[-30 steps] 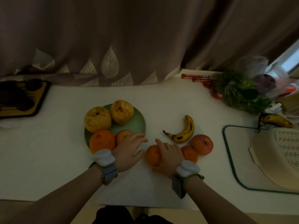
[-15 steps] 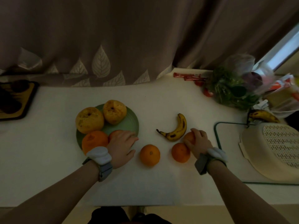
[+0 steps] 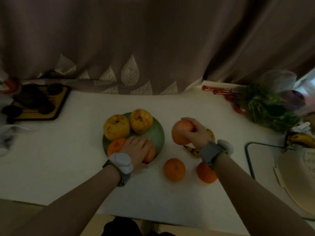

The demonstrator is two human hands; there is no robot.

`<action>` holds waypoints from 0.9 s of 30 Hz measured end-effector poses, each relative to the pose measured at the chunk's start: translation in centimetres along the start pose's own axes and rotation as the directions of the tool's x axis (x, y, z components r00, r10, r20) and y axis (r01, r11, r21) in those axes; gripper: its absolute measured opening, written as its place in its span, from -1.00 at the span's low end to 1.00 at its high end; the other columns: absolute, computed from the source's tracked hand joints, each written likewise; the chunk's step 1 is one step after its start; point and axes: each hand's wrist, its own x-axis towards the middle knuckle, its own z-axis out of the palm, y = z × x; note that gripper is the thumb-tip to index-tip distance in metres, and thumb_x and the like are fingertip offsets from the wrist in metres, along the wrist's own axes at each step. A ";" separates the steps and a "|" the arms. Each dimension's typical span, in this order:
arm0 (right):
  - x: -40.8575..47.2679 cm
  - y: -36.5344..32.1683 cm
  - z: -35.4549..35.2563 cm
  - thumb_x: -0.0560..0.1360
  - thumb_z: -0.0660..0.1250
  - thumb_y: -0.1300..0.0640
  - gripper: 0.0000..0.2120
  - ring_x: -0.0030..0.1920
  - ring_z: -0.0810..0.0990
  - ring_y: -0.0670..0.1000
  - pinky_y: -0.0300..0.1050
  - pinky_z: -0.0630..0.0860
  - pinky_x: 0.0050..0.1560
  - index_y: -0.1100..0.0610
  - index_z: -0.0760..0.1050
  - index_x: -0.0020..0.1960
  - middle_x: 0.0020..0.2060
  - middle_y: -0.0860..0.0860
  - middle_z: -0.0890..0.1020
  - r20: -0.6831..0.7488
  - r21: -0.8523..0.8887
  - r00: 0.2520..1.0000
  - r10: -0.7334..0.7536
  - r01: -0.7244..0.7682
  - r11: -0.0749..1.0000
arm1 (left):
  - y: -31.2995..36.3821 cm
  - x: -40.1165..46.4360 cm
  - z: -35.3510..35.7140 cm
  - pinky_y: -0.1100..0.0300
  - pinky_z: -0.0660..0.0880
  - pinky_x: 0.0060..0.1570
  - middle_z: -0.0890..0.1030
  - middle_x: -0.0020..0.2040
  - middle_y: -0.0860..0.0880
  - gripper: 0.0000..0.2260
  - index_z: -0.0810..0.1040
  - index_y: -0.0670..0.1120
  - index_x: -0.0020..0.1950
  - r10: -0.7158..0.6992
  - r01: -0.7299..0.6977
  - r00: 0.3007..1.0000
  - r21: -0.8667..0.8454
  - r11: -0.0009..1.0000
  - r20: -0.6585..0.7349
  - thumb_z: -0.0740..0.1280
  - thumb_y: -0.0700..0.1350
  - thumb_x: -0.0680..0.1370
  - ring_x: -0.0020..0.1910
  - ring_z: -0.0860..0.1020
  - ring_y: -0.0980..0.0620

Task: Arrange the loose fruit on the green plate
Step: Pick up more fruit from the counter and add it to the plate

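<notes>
Far left: a dark tray with a yellow border (image 3: 36, 103), holding dark items too dim to identify, up against the leaf-printed curtain (image 3: 130, 74). On to the green plate (image 3: 157, 133) on the white counter (image 3: 68, 159). Two big yellow fruits at the back of the plate: the left one (image 3: 116, 126), the right one (image 3: 141, 120), pressed close together. An orange on the plate (image 3: 115, 147) at the near left rim. Left hand (image 3: 136, 147) down over a reddish-orange fruit (image 3: 150, 155) at the near edge of the plate, palm on top, fingers draped across it; a firm grip or just resting, cannot tell. White wrist device (image 3: 121, 161) strapped behind that hand.

Just right of the plate, up off the counter: a peach-coloured fruit (image 3: 180, 132), wrapped in the right hand (image 3: 197, 133), fingers curled tight over the top. Below and behind that hand, a spotted banana (image 3: 192, 150), mostly hidden by the wrist and its grey strap (image 3: 211, 152). Loose on the counter near the front: one orange (image 3: 174, 169), lying clear, and a second orange (image 3: 205, 173), partly tucked under the right forearm.

Further right: leafy greens in a bag (image 3: 269, 106), another banana (image 3: 301, 139), and a pale basket (image 3: 300, 178) at the frame edge.
</notes>
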 end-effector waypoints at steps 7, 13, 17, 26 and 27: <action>2.2 -0.1 6.9 0.30 0.50 0.17 -0.46 0.16 0.46 0.13 0.07 0.51 0.12 0.07 0.40 0.23 0.13 0.04 0.46 0.117 -0.051 0.990 -0.079 0.085 0.995 | -1.6 -0.5 -0.1 0.11 0.58 -0.14 0.66 -0.06 -0.12 -0.26 0.56 -0.10 0.10 0.071 -0.073 0.996 -0.038 0.997 -0.047 0.58 0.23 0.03 -0.18 0.64 -0.10; 2.6 1.9 7.7 0.28 0.52 0.12 -0.34 0.26 0.41 0.07 -0.05 0.42 0.19 0.04 0.32 0.31 0.31 0.08 0.41 0.207 -0.090 0.976 -0.073 0.093 0.992 | -2.9 -1.6 -0.2 0.04 0.56 0.00 0.67 0.03 -0.07 -0.21 0.55 -0.09 0.14 0.143 -0.142 0.989 0.030 0.989 -0.042 0.54 0.29 0.03 0.00 0.63 -0.07; 1.9 2.9 8.2 0.27 0.53 0.13 -0.35 0.27 0.41 0.07 0.01 0.43 0.26 -0.03 0.29 0.26 0.29 0.06 0.41 0.244 -0.135 0.965 -0.094 0.130 0.982 | -2.9 -1.9 0.1 0.06 0.48 0.16 0.58 0.20 -0.14 -0.19 0.47 -0.16 0.25 0.093 -0.096 0.995 -0.078 0.992 -0.042 0.53 0.25 0.13 0.18 0.54 -0.08; 2.6 1.9 7.7 0.29 0.49 0.04 -0.31 0.16 0.46 0.19 -0.12 0.43 0.00 0.08 0.24 0.32 0.33 0.12 0.26 0.435 -0.547 0.884 -0.170 0.410 0.730 | -2.5 -1.2 0.2 0.09 0.11 0.35 0.24 0.46 -0.08 -0.20 0.01 -0.09 0.47 -0.003 0.014 0.999 -0.234 0.972 0.049 0.31 0.24 0.43 0.40 0.23 -0.06; 2.7 1.9 7.7 0.29 0.50 0.02 -0.31 0.17 0.45 0.19 -0.15 0.38 -0.01 0.11 0.26 0.30 0.32 0.14 0.26 0.444 -0.560 0.879 -0.175 0.424 0.711 | -2.5 -1.1 0.3 0.10 0.12 0.34 0.25 0.45 -0.08 -0.22 0.04 -0.08 0.47 -0.009 0.017 0.999 -0.235 0.972 0.037 0.31 0.23 0.43 0.39 0.24 -0.06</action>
